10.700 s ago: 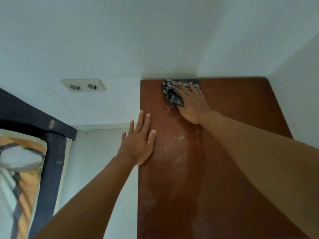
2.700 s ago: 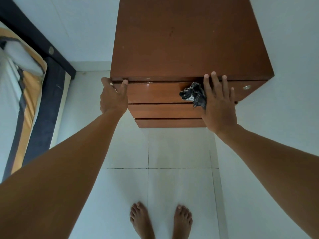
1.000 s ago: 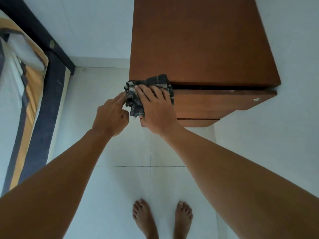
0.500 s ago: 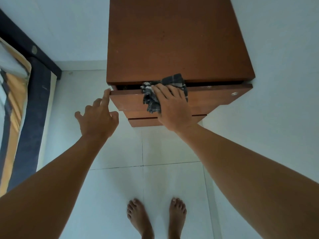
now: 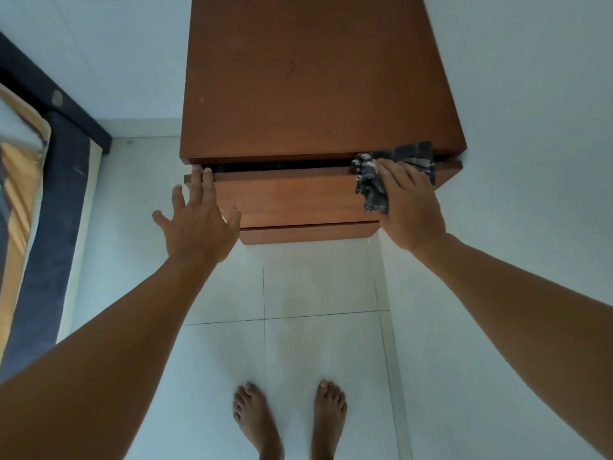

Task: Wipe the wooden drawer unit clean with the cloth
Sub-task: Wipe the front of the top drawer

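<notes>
The brown wooden drawer unit [image 5: 315, 78] stands against the white wall, seen from above. Its top drawer [image 5: 285, 194] is pulled out a little, leaving a dark gap under the top board. My right hand [image 5: 408, 200] presses the dark checked cloth [image 5: 374, 180] with flat fingers onto the right end of that drawer's upper edge. My left hand [image 5: 195, 220] is spread, its fingertips resting on the drawer's left corner. Two lower drawer fronts show below.
A white wall [image 5: 530, 127] runs close along the unit's right side. A bed with a dark frame [image 5: 49, 210] and an orange-patterned mattress stands at the left. My bare feet [image 5: 288, 419] stand on the white tiled floor in front of the unit.
My right hand has slid the cloth along the top drawer's edge from the left part to the right end. My left hand has come onto the drawer's left corner.
</notes>
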Demonstrator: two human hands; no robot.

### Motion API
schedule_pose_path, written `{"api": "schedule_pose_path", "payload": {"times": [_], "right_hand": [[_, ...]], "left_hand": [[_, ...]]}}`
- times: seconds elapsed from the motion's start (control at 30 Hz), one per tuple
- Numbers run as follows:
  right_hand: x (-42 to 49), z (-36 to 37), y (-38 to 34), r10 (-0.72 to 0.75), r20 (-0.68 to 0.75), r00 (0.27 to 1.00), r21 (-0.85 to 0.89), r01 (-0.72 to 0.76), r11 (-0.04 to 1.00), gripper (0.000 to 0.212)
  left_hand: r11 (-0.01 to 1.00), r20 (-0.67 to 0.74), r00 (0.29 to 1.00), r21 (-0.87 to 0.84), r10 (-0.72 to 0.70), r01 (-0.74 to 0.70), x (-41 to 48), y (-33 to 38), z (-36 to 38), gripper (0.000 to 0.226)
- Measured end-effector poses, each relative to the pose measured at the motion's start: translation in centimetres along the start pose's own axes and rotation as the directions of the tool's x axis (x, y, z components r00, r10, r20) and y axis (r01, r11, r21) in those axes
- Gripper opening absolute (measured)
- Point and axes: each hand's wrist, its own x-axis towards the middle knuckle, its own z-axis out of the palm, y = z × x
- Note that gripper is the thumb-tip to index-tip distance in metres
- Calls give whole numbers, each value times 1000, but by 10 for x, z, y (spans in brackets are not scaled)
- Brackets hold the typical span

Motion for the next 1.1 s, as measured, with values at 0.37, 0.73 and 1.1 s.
{"api": "schedule_pose_path", "payload": {"times": [0.37, 0.73, 1.1], "right_hand": [[-17, -5, 48, 263, 91, 960, -101, -254, 962, 74], [-10, -9, 54, 259, -10, 966, -186, -256, 949, 58], [-10, -64, -41, 662, 258, 704, 51, -694, 718, 30]], "left_hand": [[1000, 35, 999, -3, -28, 28, 1, -4, -4, 74], [999, 66, 997, -24, -27, 28, 3, -7, -10, 74], [997, 146, 989, -76, 22, -11, 3, -10, -20, 79]]}}
